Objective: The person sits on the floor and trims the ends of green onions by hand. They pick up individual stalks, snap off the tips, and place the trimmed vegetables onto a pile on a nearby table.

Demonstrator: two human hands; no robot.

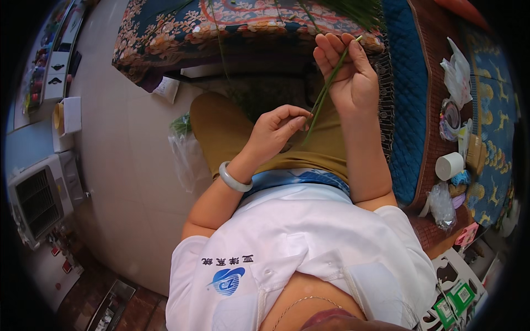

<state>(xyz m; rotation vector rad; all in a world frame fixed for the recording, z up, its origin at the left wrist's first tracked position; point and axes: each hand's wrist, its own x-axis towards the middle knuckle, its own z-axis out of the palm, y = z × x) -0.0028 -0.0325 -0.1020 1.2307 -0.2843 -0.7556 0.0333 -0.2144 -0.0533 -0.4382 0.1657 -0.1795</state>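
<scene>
My right hand (350, 74), palm turned up, pinches a thin green plant stalk (325, 89) between thumb and fingers, its pale end sticking out above the thumb. The stalk appears doubled or made up of more than one strand, which I cannot tell for sure. Lower and to the left, my left hand (285, 124), with a pale bangle (234, 178) on its wrist, pinches thin green strands near the lower part of the stalk. Beyond my hands, a bunch of long green stalks (356, 12) lies on a table with a flowered cloth (165, 35).
Green cuttings (181, 124) and a clear plastic bag (182, 157) lie left of my knee. On the right are a quilted blue cover (408, 103), a white plastic bag (456, 74) and a white roll (449, 166). An air cooler (39, 198) stands at the far left.
</scene>
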